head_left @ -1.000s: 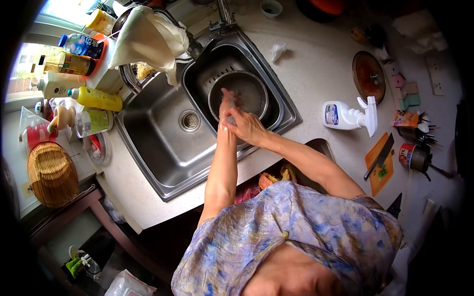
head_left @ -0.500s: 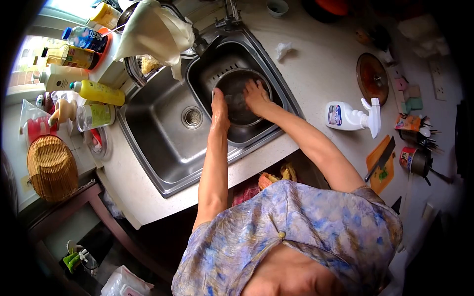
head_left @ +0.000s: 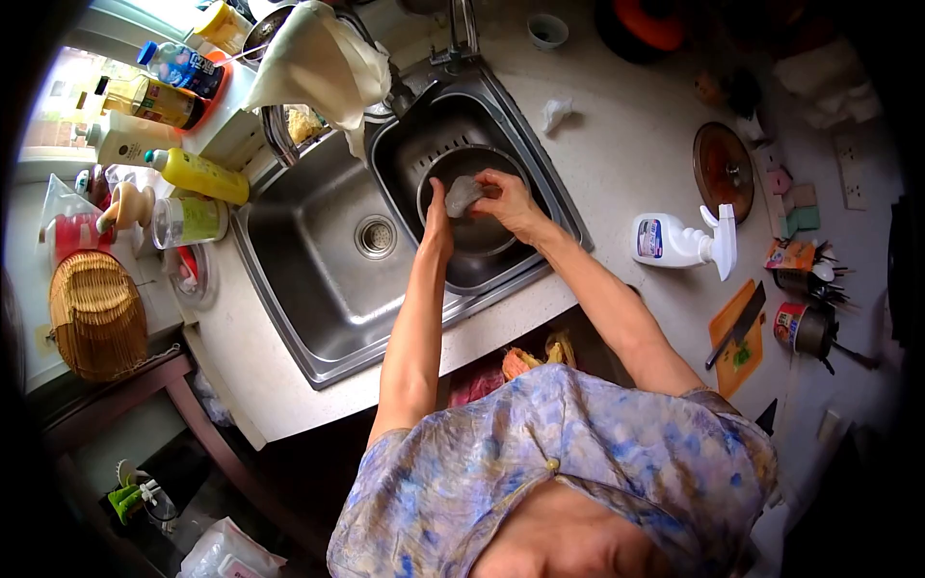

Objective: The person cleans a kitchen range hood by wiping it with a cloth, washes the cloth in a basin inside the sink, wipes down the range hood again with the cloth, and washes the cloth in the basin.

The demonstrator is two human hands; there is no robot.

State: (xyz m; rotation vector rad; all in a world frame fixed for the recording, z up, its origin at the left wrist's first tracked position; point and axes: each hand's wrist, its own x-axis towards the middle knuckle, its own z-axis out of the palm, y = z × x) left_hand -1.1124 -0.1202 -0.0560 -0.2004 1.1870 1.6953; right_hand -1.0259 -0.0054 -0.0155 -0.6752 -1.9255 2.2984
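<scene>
Right hand point(head_left: 509, 204): fingers pinch a grey wad point(head_left: 462, 197) over a metal bowl point(head_left: 472, 241) in the right basin point(head_left: 405, 144) of the sink point(head_left: 318, 275). Left hand point(head_left: 437, 220): fingers extend flat at the bowl's left rim.

Grey wad point(head_left: 463, 197) in right hand point(head_left: 511, 208)

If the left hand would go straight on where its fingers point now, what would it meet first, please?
Probably the far rim of the metal bowl, though the left hand may be high enough to pass over; depth is unclear.
</scene>
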